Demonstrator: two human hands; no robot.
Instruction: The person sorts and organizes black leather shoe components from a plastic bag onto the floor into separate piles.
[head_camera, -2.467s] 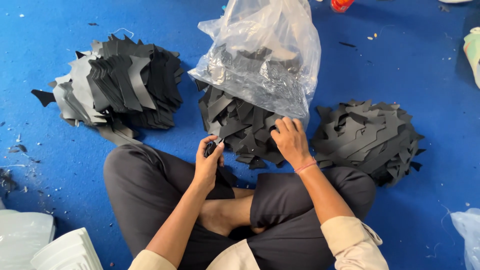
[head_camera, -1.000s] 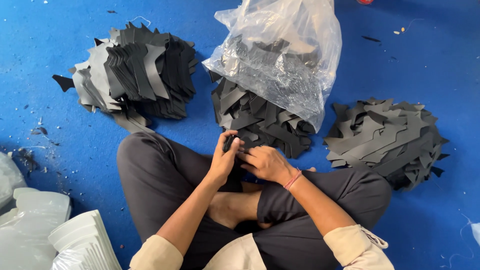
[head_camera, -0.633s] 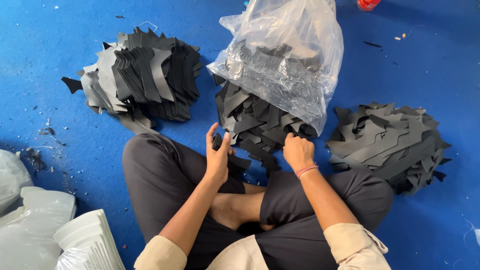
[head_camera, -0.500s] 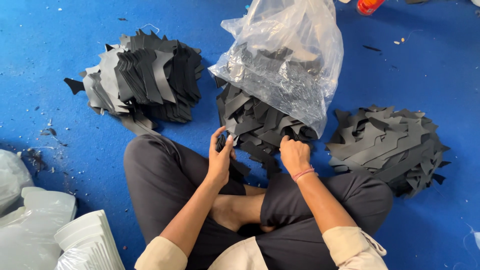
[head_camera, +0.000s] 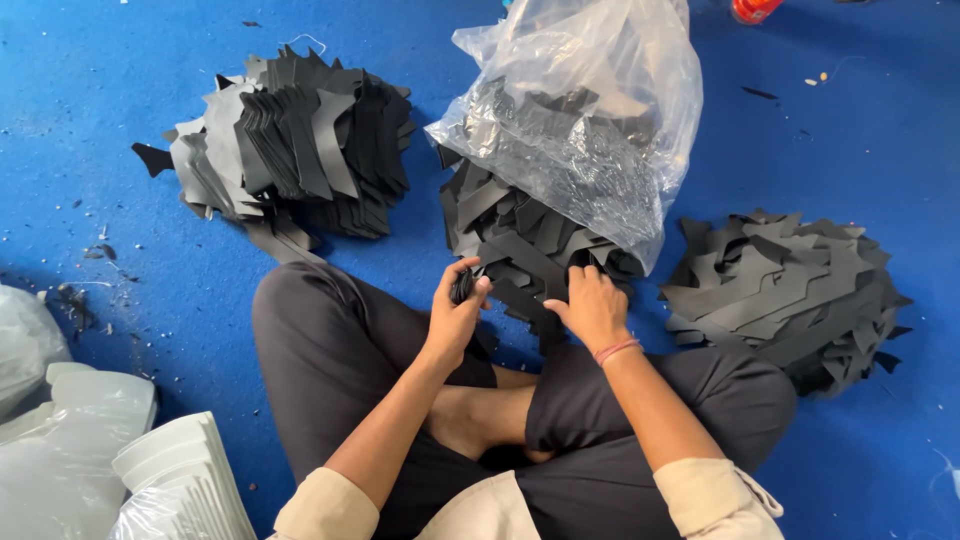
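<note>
Floor here is blue and speckled with scraps, and the view sits much as it did 0.5 s ago, with the same piles in the same places. What differs is small: the left hand has come down slightly from the middle pile and now sits just above the left knee, and the right hand has slid a little further into the loose pieces.

Going left to right: at the lower left edge lie clear plastic bags of white parts, at least 2, though their edges blur together. Above them is 1 neat stack of black cut pieces, fanned and layered. Next comes the left hand, fingers curled and pinching a small bundle of black pieces between thumb and fingertips, held upright just beside the middle pile. The middle pile of black pieces spills from under 1 clear plastic bag, which is half full of the same pieces. The right hand rests on that pile's near edge, fingers spread and pressed flat on the loose pieces, a pink band on the wrist. Farthest right is 1 more flat heap of black pieces, well apart from both hands. That makes 3 piles and 2 hands.
</note>
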